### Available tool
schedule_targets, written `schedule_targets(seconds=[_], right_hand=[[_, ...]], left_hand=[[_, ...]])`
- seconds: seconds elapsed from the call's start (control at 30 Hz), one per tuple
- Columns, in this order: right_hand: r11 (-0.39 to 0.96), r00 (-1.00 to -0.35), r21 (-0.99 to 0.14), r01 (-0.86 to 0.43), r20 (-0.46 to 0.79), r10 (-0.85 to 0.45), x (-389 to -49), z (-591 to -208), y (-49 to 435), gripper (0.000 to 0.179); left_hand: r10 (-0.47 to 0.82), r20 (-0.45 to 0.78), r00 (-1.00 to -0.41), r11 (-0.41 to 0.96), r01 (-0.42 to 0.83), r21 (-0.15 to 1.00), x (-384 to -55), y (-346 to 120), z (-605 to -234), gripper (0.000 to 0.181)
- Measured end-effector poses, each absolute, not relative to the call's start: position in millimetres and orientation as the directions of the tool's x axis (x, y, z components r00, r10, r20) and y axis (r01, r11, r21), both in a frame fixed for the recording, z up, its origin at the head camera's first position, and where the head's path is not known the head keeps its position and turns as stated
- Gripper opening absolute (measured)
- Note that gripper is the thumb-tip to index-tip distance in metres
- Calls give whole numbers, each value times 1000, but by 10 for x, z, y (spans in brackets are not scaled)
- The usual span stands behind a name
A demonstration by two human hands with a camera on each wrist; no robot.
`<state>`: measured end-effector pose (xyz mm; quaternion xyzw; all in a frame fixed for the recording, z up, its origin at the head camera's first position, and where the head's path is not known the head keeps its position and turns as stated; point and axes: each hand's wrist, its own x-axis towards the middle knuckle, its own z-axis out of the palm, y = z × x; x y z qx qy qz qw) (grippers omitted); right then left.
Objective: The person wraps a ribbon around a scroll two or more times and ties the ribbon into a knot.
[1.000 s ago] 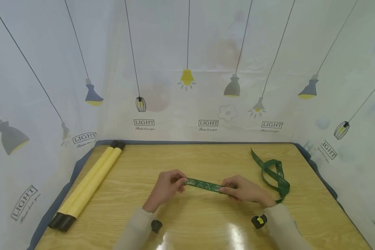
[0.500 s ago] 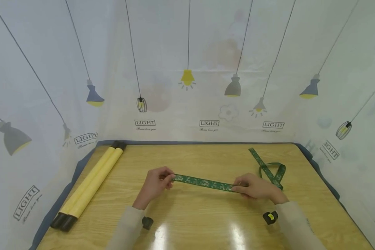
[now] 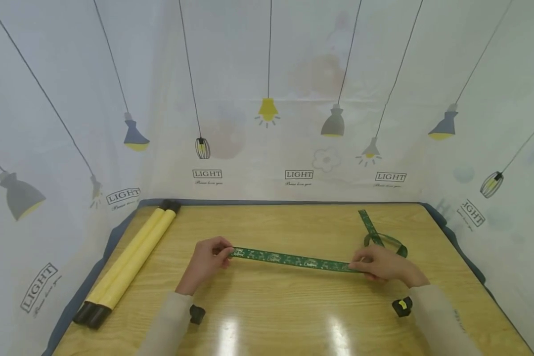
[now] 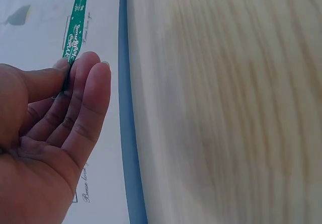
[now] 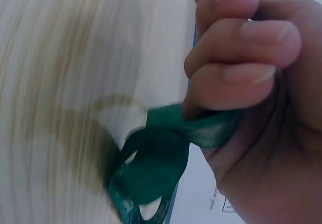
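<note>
A green ribbon (image 3: 289, 259) with white printed lettering and figures stretches nearly straight between both hands, above the table. At its left end, my left hand (image 3: 206, 259) pinches it between thumb and fingertips; the left wrist view shows the ribbon (image 4: 78, 20) running up from that pinch. My right hand (image 3: 384, 264) pinches the ribbon farther along. From its palm the slack hangs in loose loops, blurred in the right wrist view, where the looped ribbon (image 5: 156, 168) is dark green. Beyond the right hand, the ribbon's tail (image 3: 368, 223) lies on the table, partly hidden by the hand.
Two yellow rolls (image 3: 133, 262) with black ends lie side by side along the left of the wooden table (image 3: 267, 306). A white curtain (image 3: 249, 148) printed with lamps surrounds the table's back and sides. A dark blue edge (image 3: 293, 201) borders the tabletop.
Both hands have moved apart, left hand leftward and right hand rightward, so the stretch of ribbon between them is longer. The loose loops at the right have shrunk and shifted.
</note>
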<state>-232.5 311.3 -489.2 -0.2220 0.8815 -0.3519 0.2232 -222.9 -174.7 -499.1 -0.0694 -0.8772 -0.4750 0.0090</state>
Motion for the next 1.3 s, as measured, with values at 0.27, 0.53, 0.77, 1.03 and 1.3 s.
schedule_targets(seconds=[0.27, 0.53, 0.77, 1.03, 1.3], right_hand=[[719, -830, -632, -289, -210, -517, -2354, -4927, 3405, 33], [739, -864, -619, -268, -185, -468, -2442, -4928, 3596, 29], [810, -916, -538, -235, -157, -370, -2519, -4965, 3631, 23], [826, -918, -524, -208, -187, -349, -2577, -5015, 3556, 25], [845, -917, -513, -152, -246, -314, -2556, -4998, 3480, 27]], left_hand=[[71, 53, -996, 567, 84, 819, -2263, -2026, -4989, 8], [39, 7, -999, 599, 29, 800, -2314, -2251, -5002, 13], [-9, -42, -999, 636, -38, 771, -2351, -2413, -5013, 14], [-37, -77, -996, 733, -80, 676, -2344, -2502, -5044, 14], [-23, -71, -997, 776, -63, 628, -2327, -2472, -5103, 10]])
